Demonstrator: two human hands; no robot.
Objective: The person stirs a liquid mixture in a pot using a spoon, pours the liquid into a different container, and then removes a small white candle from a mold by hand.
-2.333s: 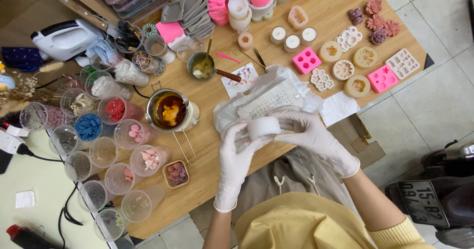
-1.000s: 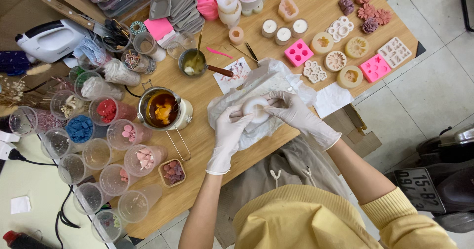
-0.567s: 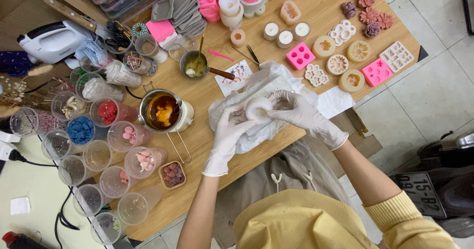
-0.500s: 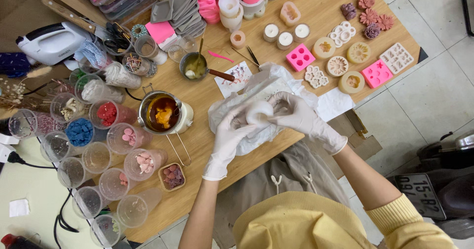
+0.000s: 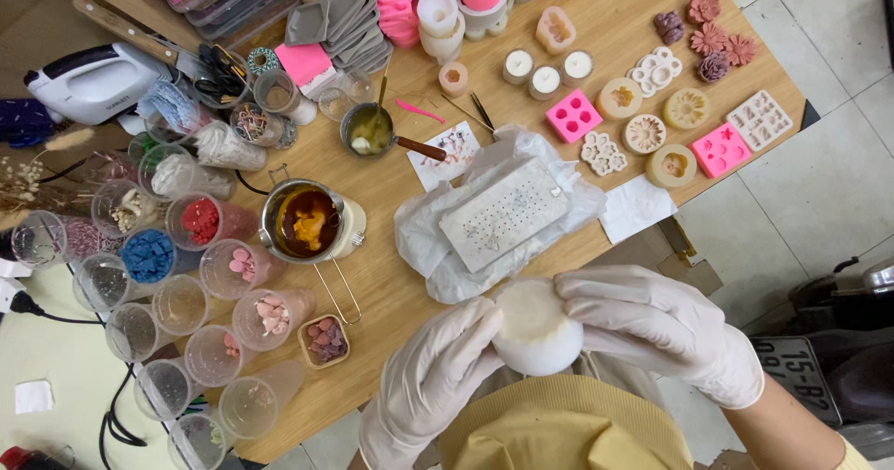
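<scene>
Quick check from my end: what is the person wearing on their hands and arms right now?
Both hands wear thin, whitish, slightly wrinkled disposable gloves reaching just past the wrist: left hand, right hand. Beyond the cuffs the forearms are uncovered; a yellow sleeve edge shows on the right arm at the frame's corner.

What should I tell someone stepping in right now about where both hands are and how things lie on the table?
Left hand, gloved: gripping the left side of the round white mould.
Right hand, gloved: fingers over the mould's top and right side. Both hold it off the wooden table, close to the body.
Nearby: perforated grey pad on a crumpled plastic sheet; metal pot with amber liquid to the left; plastic cups of coloured bits beyond it.
Done: mould is lifted clear of the plastic sheet.
Left: mould not yet set down; whether it is emptied cannot be told.
</scene>
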